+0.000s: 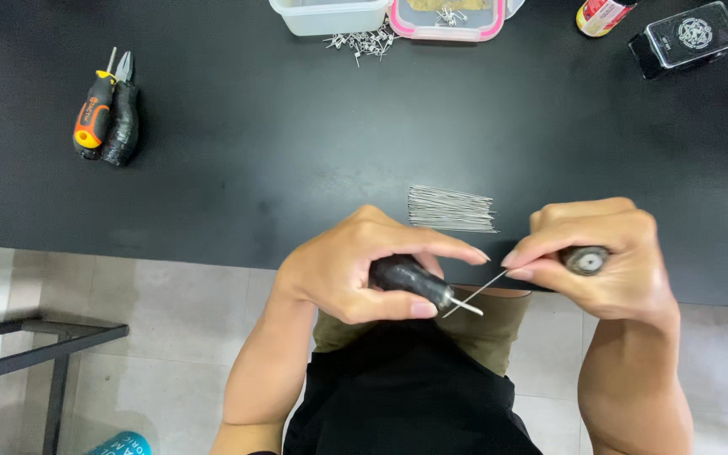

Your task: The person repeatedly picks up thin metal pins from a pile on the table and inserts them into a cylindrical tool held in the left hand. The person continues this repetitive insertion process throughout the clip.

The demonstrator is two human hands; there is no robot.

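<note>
My left hand point(355, 270) grips a black-handled tool point(410, 278) whose thin metal shaft points right. A thin wire point(475, 293) crosses that shaft at its tip. My right hand point(604, 253) pinches the wire's far end between thumb and forefinger and also holds a dark round-ended handle point(585, 259) in its palm. Both hands hover at the near edge of the black table point(280, 152), over my lap. A bundle of straight cut wires point(452, 209) lies on the table just beyond my hands.
An orange-and-black screwdriver point(94, 114) and black-handled pliers point(121, 118) lie at far left. At the back edge stand a clear tub point(330, 17), a pink-rimmed container point(448, 24), small bent wire pieces point(364, 42), a bottle point(600, 15) and a black device point(688, 35). Metal frame point(35, 345) on the floor.
</note>
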